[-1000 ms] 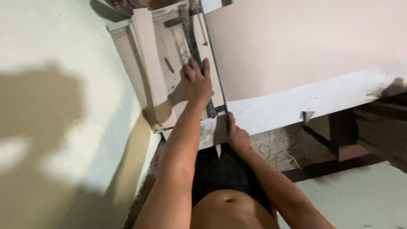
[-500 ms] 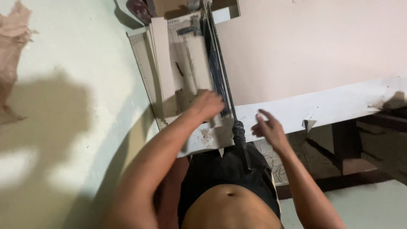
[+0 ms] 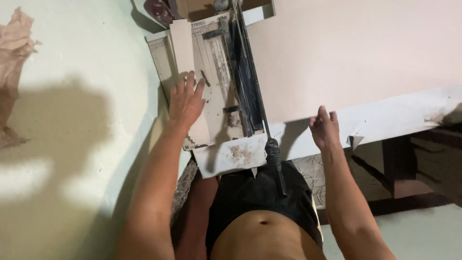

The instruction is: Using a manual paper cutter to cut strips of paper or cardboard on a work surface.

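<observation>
A paper cutter (image 3: pixel 216 62) lies on a white table, its blade arm down and the black handle (image 3: pixel 274 161) pointing at my waist. My left hand (image 3: pixel 185 102) rests flat with spread fingers on a narrow beige card strip (image 3: pixel 182 45) on the cutter's left side. A large pale pink sheet (image 3: pixel 361 48) lies to the right of the blade. The fingertips of my right hand (image 3: pixel 323 129) touch that sheet's near edge; they are not wrapped around it. Neither hand is on the handle.
The white table top (image 3: pixel 394 118) has a torn near edge. Crumpled brown paper (image 3: pixel 14 43) lies at the far left on the pale green surface. A dark wooden frame (image 3: pixel 409 159) and thin offcuts (image 3: pixel 310 173) sit below the table. A dark red object (image 3: pixel 156 7) stands behind the cutter.
My right hand let go of the blade handle and moved right to the pink sheet's edge. My left hand left the blade side and shifted left onto the beige strip.
</observation>
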